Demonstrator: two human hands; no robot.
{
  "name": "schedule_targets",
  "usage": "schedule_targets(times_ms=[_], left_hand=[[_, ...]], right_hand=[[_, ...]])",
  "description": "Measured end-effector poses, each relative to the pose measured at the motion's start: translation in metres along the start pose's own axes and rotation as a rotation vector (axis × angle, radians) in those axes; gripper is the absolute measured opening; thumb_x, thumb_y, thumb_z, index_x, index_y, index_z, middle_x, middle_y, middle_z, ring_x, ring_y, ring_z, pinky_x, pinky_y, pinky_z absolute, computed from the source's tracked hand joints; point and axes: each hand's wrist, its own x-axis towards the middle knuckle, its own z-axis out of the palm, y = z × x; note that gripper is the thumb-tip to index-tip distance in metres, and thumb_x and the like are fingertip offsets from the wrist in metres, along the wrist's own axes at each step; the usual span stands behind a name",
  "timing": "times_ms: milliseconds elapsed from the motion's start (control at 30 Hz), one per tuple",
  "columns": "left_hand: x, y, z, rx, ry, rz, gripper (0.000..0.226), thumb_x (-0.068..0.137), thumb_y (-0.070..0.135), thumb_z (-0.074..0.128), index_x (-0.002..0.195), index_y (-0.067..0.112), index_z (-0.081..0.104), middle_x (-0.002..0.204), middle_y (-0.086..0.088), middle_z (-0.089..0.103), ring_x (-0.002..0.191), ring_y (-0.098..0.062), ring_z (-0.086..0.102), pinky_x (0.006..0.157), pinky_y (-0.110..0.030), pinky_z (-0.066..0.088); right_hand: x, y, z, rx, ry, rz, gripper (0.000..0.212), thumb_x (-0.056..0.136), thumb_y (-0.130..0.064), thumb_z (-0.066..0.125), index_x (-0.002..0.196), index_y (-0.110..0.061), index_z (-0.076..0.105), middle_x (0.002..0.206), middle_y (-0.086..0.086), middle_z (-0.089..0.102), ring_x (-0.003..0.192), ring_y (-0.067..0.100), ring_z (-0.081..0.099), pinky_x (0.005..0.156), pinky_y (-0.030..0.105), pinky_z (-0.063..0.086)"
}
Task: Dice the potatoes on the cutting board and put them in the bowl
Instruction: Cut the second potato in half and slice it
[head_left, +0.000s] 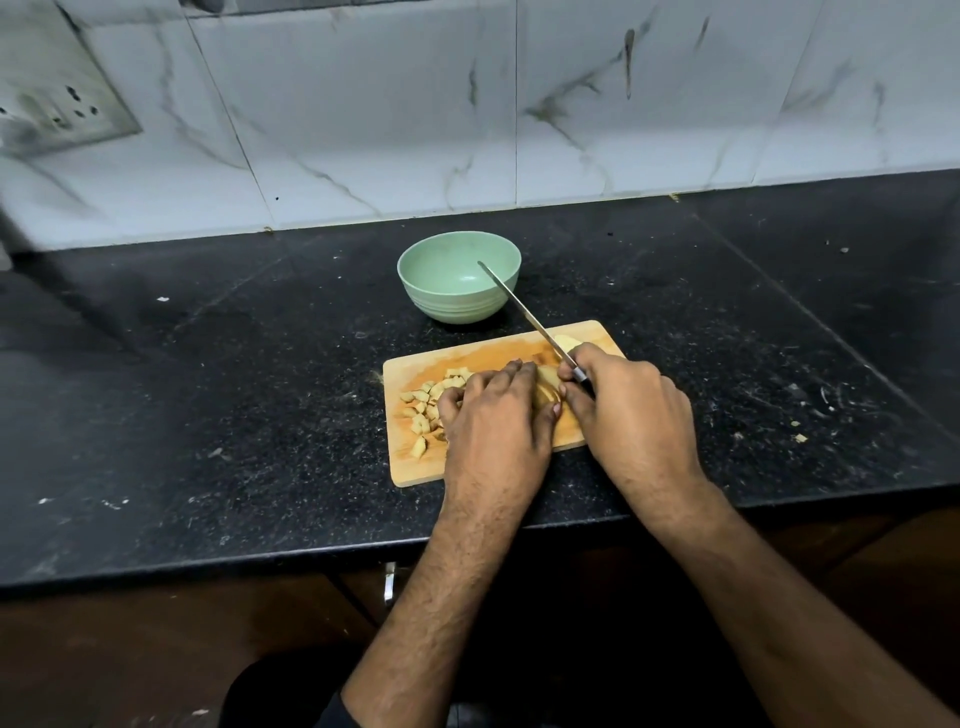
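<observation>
Black counter w/ wood board | our L hand curls over potato mid-board | R hand grips knife | dice board-left | green bowl behind, apart.

Pale potato dice on wooden cutting board; empty green bowl just beyond.

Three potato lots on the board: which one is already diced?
The pile of cubes at the board's left end. The piece under the left hand and the piece beyond the knife are uncut.
</observation>
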Motion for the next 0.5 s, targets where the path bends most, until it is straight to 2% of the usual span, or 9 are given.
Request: schedule_targets(times_ms=[200, 367, 500], left_hand=[[0.0, -0.001, 0.001, -0.032, 0.019, -0.025, 0.058, 0.097, 0.048, 0.054, 0.148, 0.025, 0.041, 0.154, 0.008, 0.042, 0.138, -0.014, 0.034, 0.111, -0.043, 0.017], [-0.002, -0.002, -0.001, -0.061, 0.074, -0.078, 0.061, 0.09, 0.053, 0.062, 0.141, 0.026, 0.046, 0.136, 0.01, 0.05, 0.127, -0.013, 0.036, 0.107, -0.04, 0.021], [-0.001, -0.006, -0.002, -0.131, 0.09, -0.091, 0.054, 0.087, 0.046, 0.067, 0.135, 0.027, 0.051, 0.131, 0.013, 0.055, 0.13, -0.011, 0.034, 0.107, -0.04, 0.018]], right_hand=[[0.003, 0.003, 0.006, 0.015, 0.049, -0.041, 0.011, 0.095, -0.036, 0.063, 0.101, -0.029, 0.057, 0.101, -0.009, 0.063, 0.082, 0.026, 0.066, 0.068, 0.039, 0.053], [0.012, 0.005, 0.008, 0.013, 0.041, -0.064, 0.013, 0.095, -0.038, 0.063, 0.102, -0.028, 0.058, 0.101, -0.008, 0.061, 0.082, 0.026, 0.066, 0.068, 0.04, 0.054], [0.005, 0.009, 0.012, 0.137, 0.054, -0.095, 0.015, 0.094, -0.043, 0.063, 0.097, -0.03, 0.056, 0.095, -0.009, 0.059, 0.079, 0.022, 0.062, 0.067, 0.04, 0.054]])
